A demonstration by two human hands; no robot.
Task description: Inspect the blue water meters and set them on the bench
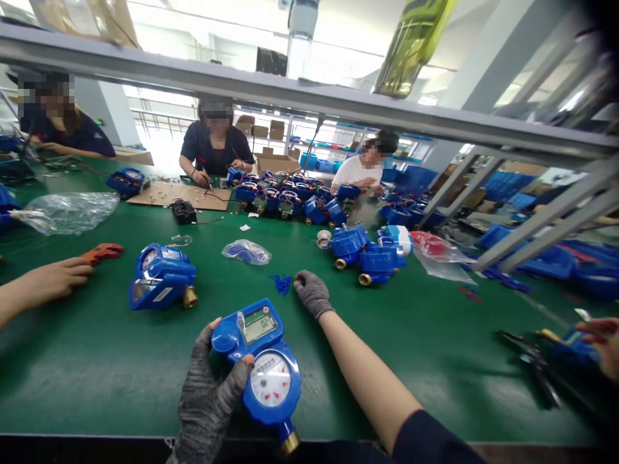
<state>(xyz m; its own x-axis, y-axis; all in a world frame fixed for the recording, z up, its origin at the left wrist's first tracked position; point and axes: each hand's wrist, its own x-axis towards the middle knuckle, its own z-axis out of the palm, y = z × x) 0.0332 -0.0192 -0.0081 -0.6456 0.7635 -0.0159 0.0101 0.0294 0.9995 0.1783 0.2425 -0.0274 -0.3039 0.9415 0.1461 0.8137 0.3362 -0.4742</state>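
Note:
My left hand (207,386), in a grey fingerless glove, is closed around a blue water meter (287,361) near the front edge of the table. The meter has a small display and a round white dial, both facing up, and a brass end points toward me. Farther forward, my right hand (312,293), gloved in the same way, rests with curled fingers just right of a small pile of blue plastic pieces (281,283). What its fingertips hold, if anything, is hidden.
Another blue meter (162,277) stands left. Near a co-worker's hand (53,280) are red-handled pliers (104,252). A plastic bag (246,251) lies ahead, and more meters (372,254) sit to its right. Dark pliers (532,367) lie far right. A shelf beam (290,93) crosses above.

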